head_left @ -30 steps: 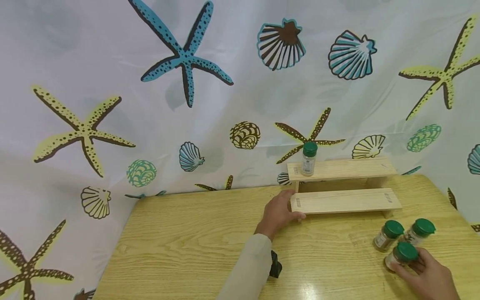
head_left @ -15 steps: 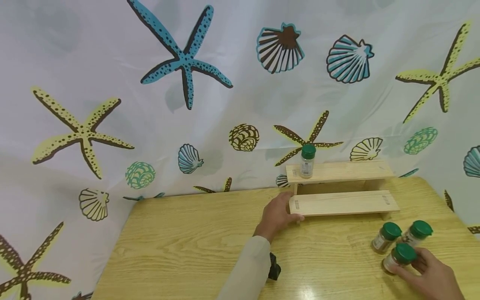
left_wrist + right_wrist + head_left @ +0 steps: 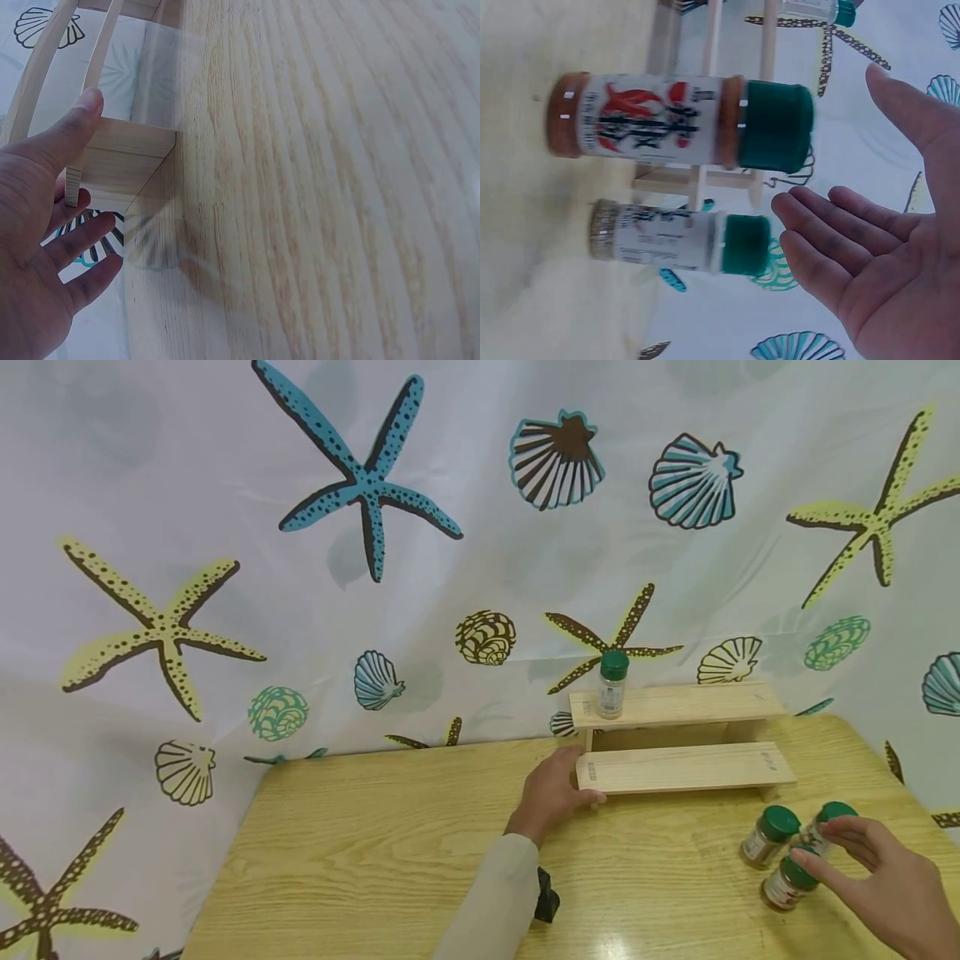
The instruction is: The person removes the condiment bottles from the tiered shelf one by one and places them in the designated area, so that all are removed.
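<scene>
My left hand [image 3: 551, 793] grips the left end of a small two-tier wooden shelf [image 3: 686, 768]. In the left wrist view its thumb lies over the front of the lower board [image 3: 73, 180] and the fingers are behind. On the upper board a spice jar [image 3: 611, 687] with a green lid stands upright near the left end. Right of the shelf, three more green-lidded spice jars stand close together. My right hand [image 3: 885, 877] hovers beside the nearest jar [image 3: 786, 887], fingers spread. The right wrist view shows a gap between this hand and the red-labelled jar [image 3: 656, 120].
The wood-grain table [image 3: 360, 843] runs far to the left of the shelf. Behind it hangs a white cloth [image 3: 450, 560] printed with starfish and shells. A small black object [image 3: 547, 897] shows beside the left sleeve [image 3: 491, 897].
My right hand has let go of the nearest spice jar and risen slightly up and away from it; the jar stays on the table. The left hand keeps its hold on the shelf.
</scene>
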`<state>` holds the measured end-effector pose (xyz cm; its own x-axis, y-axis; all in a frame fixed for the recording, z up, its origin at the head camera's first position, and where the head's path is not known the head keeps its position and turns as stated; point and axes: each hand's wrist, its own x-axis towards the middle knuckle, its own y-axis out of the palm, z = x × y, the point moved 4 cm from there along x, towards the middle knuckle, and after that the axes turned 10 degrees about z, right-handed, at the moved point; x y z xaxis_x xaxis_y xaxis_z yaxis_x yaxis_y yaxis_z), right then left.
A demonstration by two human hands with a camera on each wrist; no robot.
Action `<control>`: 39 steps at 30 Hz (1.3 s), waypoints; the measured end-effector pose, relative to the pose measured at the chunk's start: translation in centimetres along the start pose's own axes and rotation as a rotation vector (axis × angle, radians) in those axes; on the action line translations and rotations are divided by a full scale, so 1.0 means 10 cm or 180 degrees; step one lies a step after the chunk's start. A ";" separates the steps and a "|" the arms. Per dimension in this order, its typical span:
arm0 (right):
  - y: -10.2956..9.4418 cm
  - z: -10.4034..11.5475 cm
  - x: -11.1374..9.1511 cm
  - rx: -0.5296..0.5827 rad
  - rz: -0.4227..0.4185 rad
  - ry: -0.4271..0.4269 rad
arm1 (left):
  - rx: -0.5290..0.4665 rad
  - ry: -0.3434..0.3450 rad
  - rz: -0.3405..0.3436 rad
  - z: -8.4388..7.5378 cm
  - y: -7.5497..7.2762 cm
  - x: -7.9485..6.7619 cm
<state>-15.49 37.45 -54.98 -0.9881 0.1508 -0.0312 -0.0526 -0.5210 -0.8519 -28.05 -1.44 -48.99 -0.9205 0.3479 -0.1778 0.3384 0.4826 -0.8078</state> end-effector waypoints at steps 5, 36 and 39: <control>-0.32 0.45 0.05 -0.0007 -0.0118 -0.0152 | 0.0015 0.0008 -0.0007 0.00 0.00 0.00; -0.86 2.61 0.32 0.0689 0.0011 -0.0991 | -0.0065 0.0007 -0.0026 0.01 0.01 0.03; -0.75 2.73 0.46 0.0734 0.0213 -0.0883 | -0.0070 -0.0006 -0.0028 0.01 0.00 0.03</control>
<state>-23.63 19.17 -34.48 -0.9904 -0.1072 0.0870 0.0135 -0.7025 -0.7116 -28.36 -1.43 -49.07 -0.9238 0.3421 -0.1718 0.3346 0.5032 -0.7967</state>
